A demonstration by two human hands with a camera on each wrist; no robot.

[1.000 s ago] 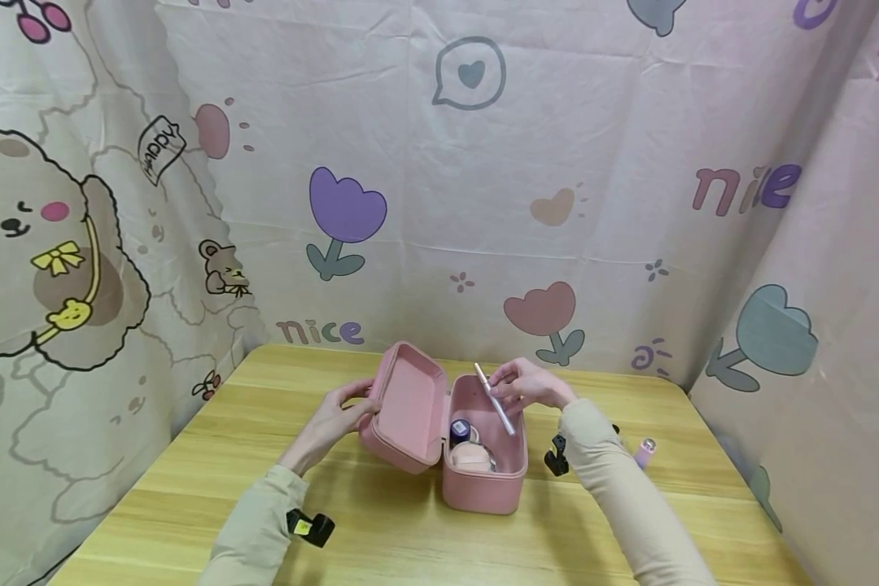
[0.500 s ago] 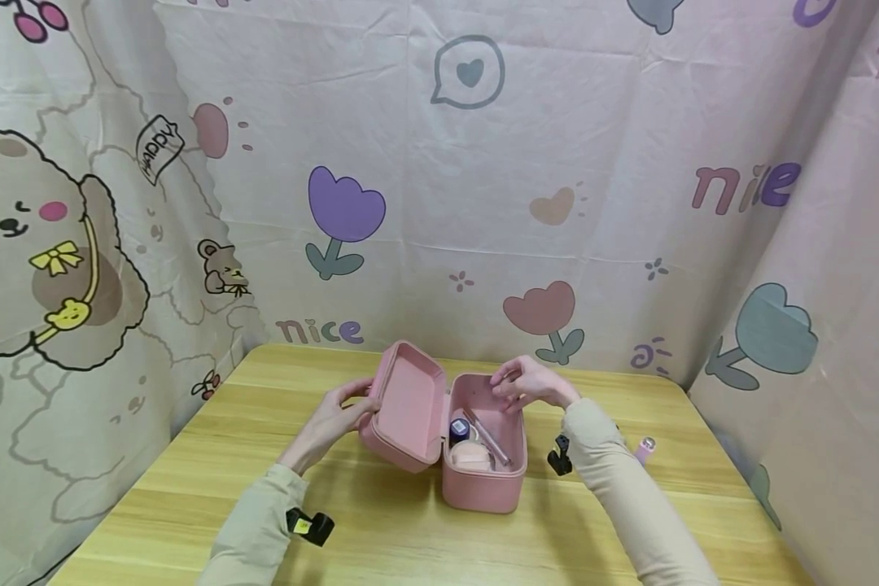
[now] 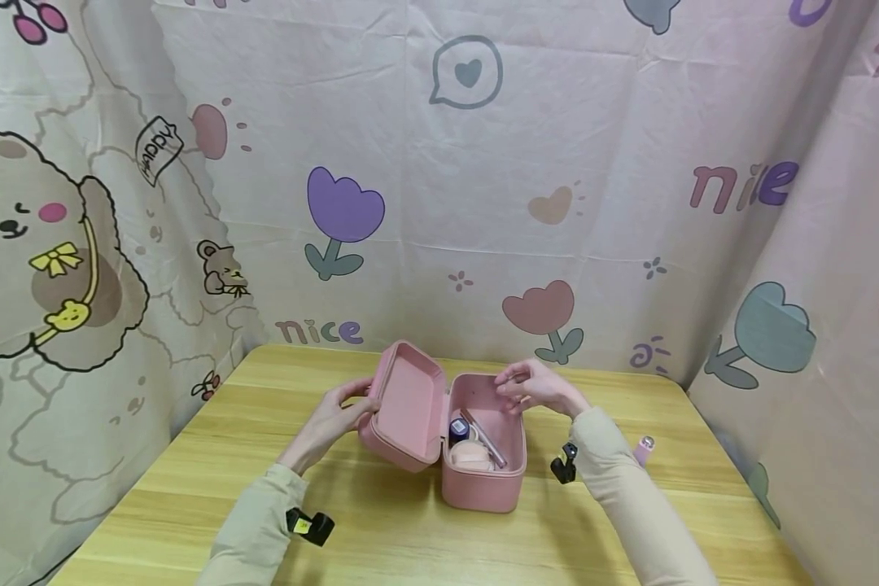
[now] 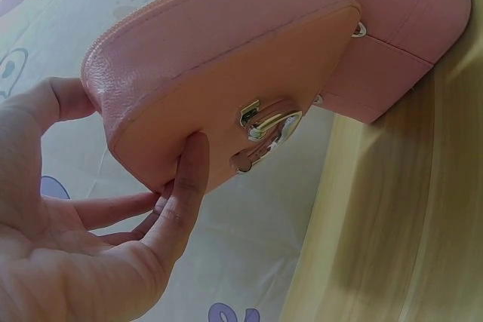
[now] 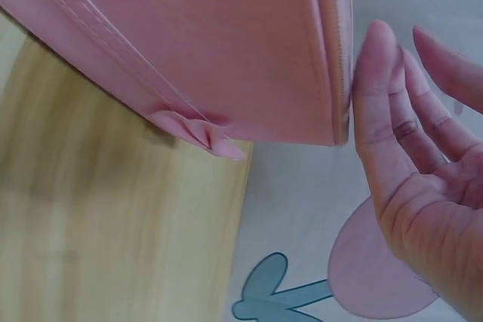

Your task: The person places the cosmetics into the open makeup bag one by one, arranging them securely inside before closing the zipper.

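A pink cosmetic case [image 3: 481, 494] stands on the table, its lid [image 3: 413, 399] swung out to the left. My left hand [image 3: 337, 415] holds the lid's outer edge; in the left wrist view, fingers and thumb go round the corner near the gold-toned handle fitting [image 4: 275, 130]. Over the case's back right rim, my right hand [image 3: 538, 387] hovers with loosely bent fingers and nothing in them. The right wrist view puts its fingertips [image 5: 375, 58] right at the zipped rim. Inside lie a slim pinkish pen-like stick [image 3: 489, 443], a dark-blue-capped container [image 3: 459, 428] and a pale rounded item [image 3: 471, 456].
A small pink bottle-like item with a shiny silver top [image 3: 644, 450] is on the wooden table [image 3: 381, 537] to the right, partly behind the right sleeve [image 3: 623, 480]. A patterned cloth [image 3: 439, 203] hangs behind the table and at both sides.
My right hand has let go of the pen-like stick, which dropped into the case and lies slanted there. That hand has since shifted slightly right. The left hand keeps its hold on the lid.
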